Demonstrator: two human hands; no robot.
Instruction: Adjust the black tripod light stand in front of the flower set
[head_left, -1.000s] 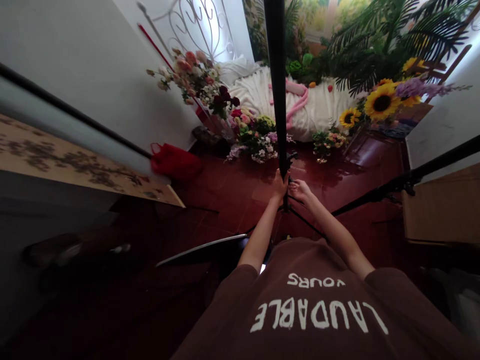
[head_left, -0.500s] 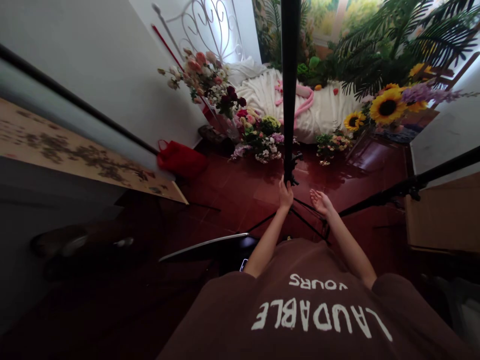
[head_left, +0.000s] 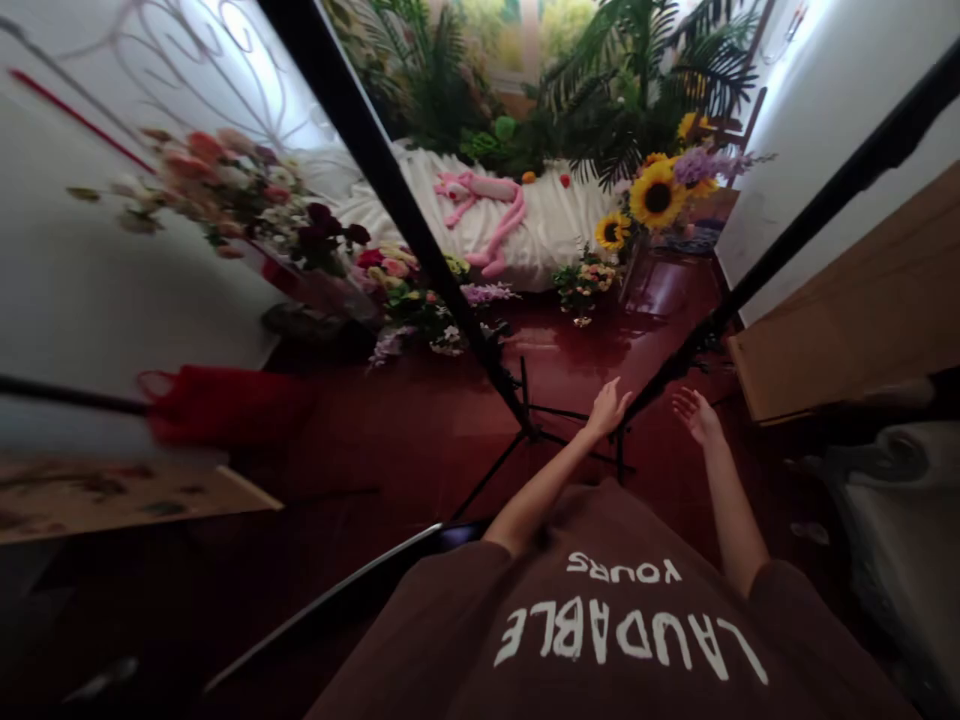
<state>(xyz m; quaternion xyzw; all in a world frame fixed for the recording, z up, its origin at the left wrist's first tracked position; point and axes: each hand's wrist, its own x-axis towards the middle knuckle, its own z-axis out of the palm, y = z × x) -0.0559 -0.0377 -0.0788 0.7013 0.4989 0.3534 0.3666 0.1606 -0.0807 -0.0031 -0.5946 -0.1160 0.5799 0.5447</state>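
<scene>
My left hand (head_left: 609,408) is open, its thumb apart from the fingers, just left of the lower end of a black stand pole (head_left: 720,320) that slants up to the right. Whether it touches that pole I cannot tell. On the pole's other side, my right hand (head_left: 696,415) is open in the air, fingers spread and holding nothing. Left of both hands, a second black stand (head_left: 420,225) leans across the view. Its tripod legs (head_left: 487,480) are spread on the floor near my left forearm.
A white-draped bed (head_left: 540,215) at the back carries a pink plush toy (head_left: 487,190). Flower bunches (head_left: 247,190) and sunflowers (head_left: 656,195) flank it. A red bag (head_left: 217,405) is at left, a brown board (head_left: 847,300) at right. The floor (head_left: 420,420) is dark red and glossy.
My left hand has let go of the nearer stand's pole and moved right to the other stand. My right hand has also shifted right. The whole view has turned rightward.
</scene>
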